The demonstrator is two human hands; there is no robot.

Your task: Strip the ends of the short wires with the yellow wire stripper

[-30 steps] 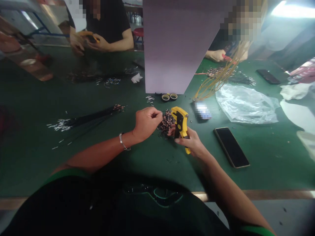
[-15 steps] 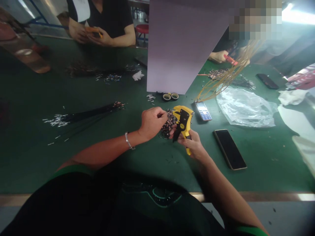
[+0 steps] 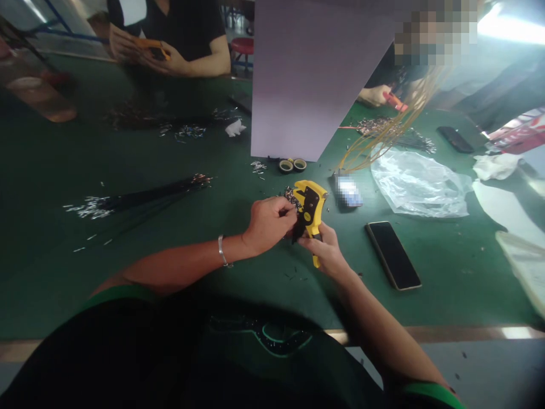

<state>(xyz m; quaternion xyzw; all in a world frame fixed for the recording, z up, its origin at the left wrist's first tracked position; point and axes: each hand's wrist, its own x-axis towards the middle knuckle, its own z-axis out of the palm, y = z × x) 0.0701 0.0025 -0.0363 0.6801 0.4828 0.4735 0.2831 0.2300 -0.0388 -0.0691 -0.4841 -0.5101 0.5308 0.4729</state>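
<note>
Left hand (image 3: pixel 269 225), a silver bracelet (image 3: pixel 222 250) at the wrist, shifted rightward over the last moment, now hard up against the yellow-handled wire stripper (image 3: pixel 310 208) and covering most of a heap of wire offcuts (image 3: pixel 292 196), largely open to view a moment ago. Only a small patch of that heap showing beyond the knuckles, just left of the tool's head. As a result, hand and tool closer together, with the work between them partly hidden. Left fingers (image 3: pixel 288 212) bunched together at the stripper's dark mouth, anything pinched between them too thin to make out. Right hand (image 3: pixel 326 251) low on the tool, right fingers (image 3: pixel 314 243) clamped around the yellow handle. Stripper held just above the desk (image 3: pixel 451 301), near the middle, head toward the far side, handle end toward the near side, its yellow body set with black parts. To the left on the desk, a long bundle of black wires (image 3: pixel 149 196) with bare silver ends. Toward the far side, 2 rolls of tape (image 3: pixel 292 165) at the foot of a white panel (image 3: pixel 319 79). To the right, a clear plastic bag (image 3: pixel 419 187), a smartphone (image 3: pixel 392 255) and loose yellow wires (image 3: pixel 385 142). Far left, a co-worker's hands (image 3: pixel 164 59) around a similar yellow tool (image 3: pixel 153 48).
</note>
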